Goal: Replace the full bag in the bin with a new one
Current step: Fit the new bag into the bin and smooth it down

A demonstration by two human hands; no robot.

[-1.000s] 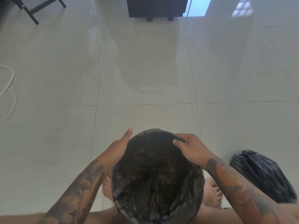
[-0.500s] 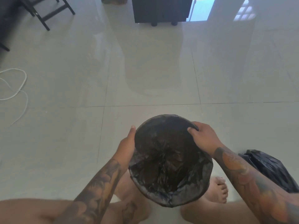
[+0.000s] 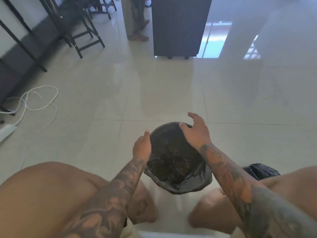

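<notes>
While the person crouches over it, the scene lists as follows, nearest first.

Arms: both forearms carry dense tattoos and reach forward from bare knees.
Bin (image 3: 173, 162): round, between the two hands, its mouth tipped toward the camera.
New bag (image 3: 193, 183): thin, glossy, crinkled black plastic lining the bin, its edge folded loosely over the near rim in soft pleats.
Left hand (image 3: 142, 147): pressed flat against the bin's left rim, fingers straight, thumb pointing up; it grips nothing.
Right hand (image 3: 194, 132): over the far right rim, fingers spread wide and relaxed, thumb tip touching the bag's edge, the other fingers clear of it.
Full bag (image 3: 261, 170): a bulging, wrinkled black sack on the floor, right of the right forearm, partly hidden by the knee.
Floor (image 3: 103, 100): large pale glossy tiles with thin grout lines.
Cable (image 3: 36, 100): white, looped loosely, well left of the left hand.
Cabinet (image 3: 178, 26): dark and boxy, far beyond the hands.
Change: half a second ago the right hand's fingers curled over the rim gripping the bag; now they are lifted and splayed. The bin sits farther from the camera.
</notes>
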